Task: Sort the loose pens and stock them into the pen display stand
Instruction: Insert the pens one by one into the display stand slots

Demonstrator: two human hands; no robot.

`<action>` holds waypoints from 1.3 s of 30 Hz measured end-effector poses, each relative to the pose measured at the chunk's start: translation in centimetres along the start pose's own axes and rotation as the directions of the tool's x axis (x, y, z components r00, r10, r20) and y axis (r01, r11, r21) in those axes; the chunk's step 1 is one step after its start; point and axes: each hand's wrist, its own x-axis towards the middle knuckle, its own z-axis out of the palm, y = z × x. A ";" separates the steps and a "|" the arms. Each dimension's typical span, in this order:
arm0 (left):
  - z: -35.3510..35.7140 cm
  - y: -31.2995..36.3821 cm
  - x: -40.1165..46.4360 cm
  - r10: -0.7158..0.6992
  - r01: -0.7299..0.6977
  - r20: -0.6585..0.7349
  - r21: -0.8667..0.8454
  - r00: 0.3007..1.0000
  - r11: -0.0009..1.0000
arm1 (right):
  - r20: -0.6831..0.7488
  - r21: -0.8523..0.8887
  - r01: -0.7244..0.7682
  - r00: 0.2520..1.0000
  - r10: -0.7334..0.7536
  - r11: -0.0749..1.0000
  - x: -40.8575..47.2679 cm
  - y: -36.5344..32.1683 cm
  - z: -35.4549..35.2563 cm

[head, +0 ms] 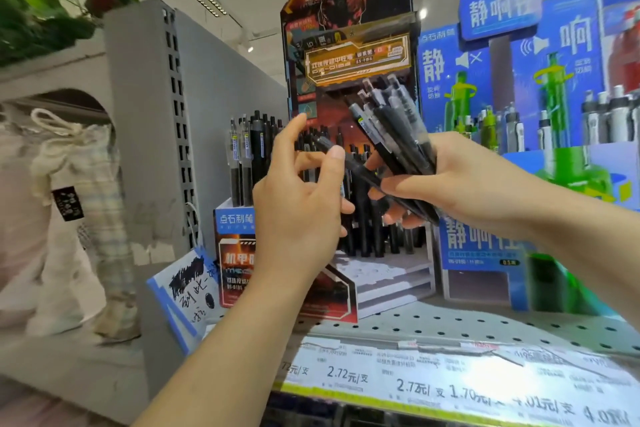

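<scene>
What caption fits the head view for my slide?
Right hand grips a bundle of black pens; left hand pinches one pen before the display stand.

Both hands, the left hand (298, 204) and the right hand (460, 180) with its bundle of pens (398, 128), block the centre of the pen display stand (349, 28). Standing pens (249, 152) fill its left side; a blue display (519, 87) crowds the right. The perforated shelf (450, 322) lies bare at lower right.

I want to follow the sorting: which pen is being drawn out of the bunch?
The black pen pinched by the left hand, angled across and below the bunch fanned upright in the right hand.
</scene>
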 end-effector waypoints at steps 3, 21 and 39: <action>0.0 -0.1 -0.2 0.010 -0.010 0.006 0.016 1.000 1.000 | 0.006 -0.096 0.009 1.000 -0.009 0.995 -0.2 -0.2 0.3; 0.5 -0.5 -1.0 0.202 -0.198 -0.012 0.151 0.979 0.969 | -0.395 0.002 -0.024 0.919 0.023 1.000 0.5 0.1 0.7; 0.7 0.2 -0.4 0.085 -0.234 0.360 0.394 0.929 0.889 | -0.362 0.029 -0.022 0.932 0.031 0.999 0.4 -0.2 0.8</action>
